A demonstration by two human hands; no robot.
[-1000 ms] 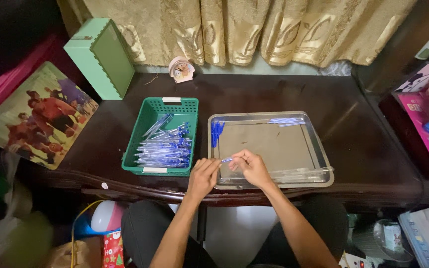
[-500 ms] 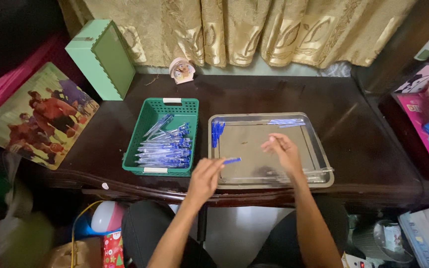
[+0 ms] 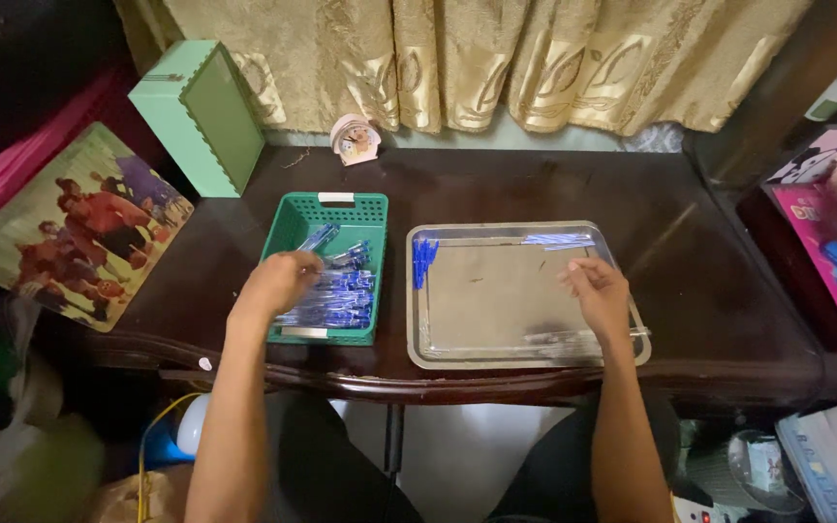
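Seen from above at a dark wooden table. Left hand reaching into the green plastic basket, knuckles up, fingers curled downward over the heap of blue pens; touching the pens, yet whether anything is pinched between the fingers cannot be told, the palm side being hidden. Right hand poised over the right part of the metal tray, fingers loosely bent and drawn near the thumb, a narrow grip; nothing clearly seen inside it, so holding or empty cannot be told. Lying in the tray: a small cluster of blue pen caps at the upper left corner, a few clear pen barrels along the upper right rim, and more clear barrels along the lower edge just beneath the right hand. Basket just left of the tray, the two close but not shown touching; hands well apart, one over each container. Behind the basket, a pale green box standing tilted; beside it a small round clock against the gold curtain; at far left a printed picture board leaning off the table edge.
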